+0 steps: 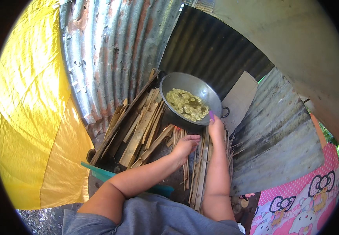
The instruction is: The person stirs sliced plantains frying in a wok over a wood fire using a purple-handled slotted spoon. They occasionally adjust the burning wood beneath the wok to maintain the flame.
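A wide metal wok (208,88) with dark loop handles holds many thin, round, pale yellow slices (185,103) in oily-looking liquid. At its near right rim, my right hand (216,128) is closed around a small purple object (211,115); its kind cannot be made out. Lower and to the left, my left hand (186,146) hangs over the firewood, apart from the wok. Its fingers are loosely bent, and nothing shows in them. A small orange glow (178,128) of fire is visible below the wok.
Split wood and bamboo pieces (140,133) lie left of the wok, with more long sticks (197,176) in front. Corrugated metal sheets (118,47) stand behind, and cardboard (242,98) leans at right. A yellow sheet (32,98) hangs at left, a pink patterned cloth (295,207) lower right.
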`<action>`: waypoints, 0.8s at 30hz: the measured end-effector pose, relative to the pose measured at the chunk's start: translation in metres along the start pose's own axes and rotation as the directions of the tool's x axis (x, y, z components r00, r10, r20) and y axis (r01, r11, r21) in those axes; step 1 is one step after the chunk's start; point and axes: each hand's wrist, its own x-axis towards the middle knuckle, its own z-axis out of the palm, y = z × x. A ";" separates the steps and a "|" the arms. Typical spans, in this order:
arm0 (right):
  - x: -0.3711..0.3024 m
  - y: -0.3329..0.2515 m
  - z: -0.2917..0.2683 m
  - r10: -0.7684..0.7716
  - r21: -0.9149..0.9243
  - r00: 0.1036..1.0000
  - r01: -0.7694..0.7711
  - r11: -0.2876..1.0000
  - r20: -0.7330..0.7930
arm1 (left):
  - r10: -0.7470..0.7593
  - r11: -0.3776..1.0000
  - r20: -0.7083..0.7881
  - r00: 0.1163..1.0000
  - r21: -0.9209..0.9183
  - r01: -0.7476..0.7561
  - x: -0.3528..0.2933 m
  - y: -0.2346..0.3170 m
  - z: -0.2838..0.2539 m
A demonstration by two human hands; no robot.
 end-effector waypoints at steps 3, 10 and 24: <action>-0.017 -0.019 -0.008 -0.150 0.012 0.988 0.149 0.989 0.046 | 0.002 1.000 0.003 1.000 -0.020 -0.002 -0.001 0.003 -0.002; -0.108 -0.055 -0.118 -0.231 -0.092 0.971 0.236 0.967 0.062 | -0.039 0.997 0.046 0.998 -0.070 0.042 -0.010 0.008 -0.003; -0.124 -0.052 -0.107 -0.051 -0.191 0.996 0.065 0.980 0.077 | -0.120 0.987 0.078 0.990 -0.096 0.128 -0.018 -0.002 0.021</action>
